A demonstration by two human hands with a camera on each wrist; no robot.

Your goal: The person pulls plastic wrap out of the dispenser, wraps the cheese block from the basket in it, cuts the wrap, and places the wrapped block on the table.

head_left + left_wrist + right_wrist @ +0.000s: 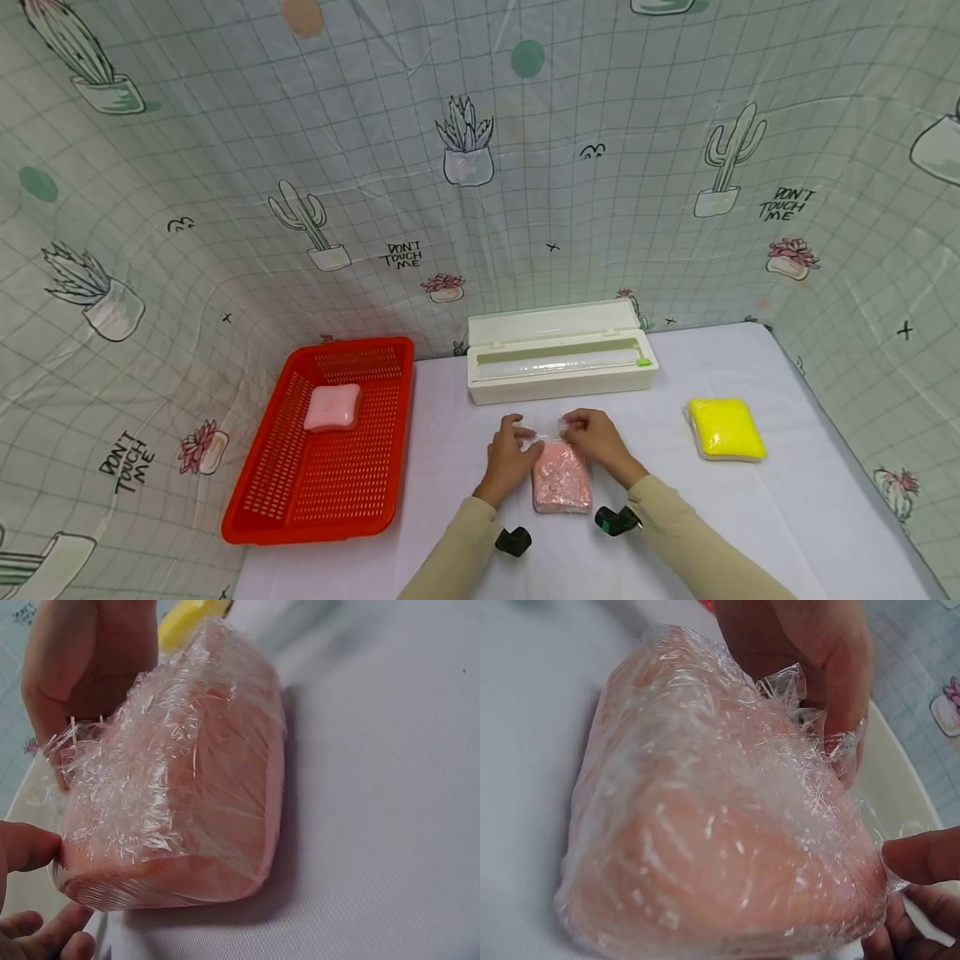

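Observation:
A pink block (561, 479) wrapped in crinkled cling film (142, 802) lies on the white cloth in front of me. At its far left corner my left hand (510, 458) pinches the film, thumb at the block's edge and fingers beyond. My right hand (600, 440) pinches loose film (896, 883) at the far right corner between thumb and fingers. Behind both hands stands a long white cling film box (562, 387), its lid raised and a roll inside.
To the left is a red perforated basket (401, 467) holding a smooth pink block (332, 407). A yellow block (726, 428) with a shiny surface sits on the right of the table (817, 508). Patterned cloth (525, 208) hangs around the back and sides.

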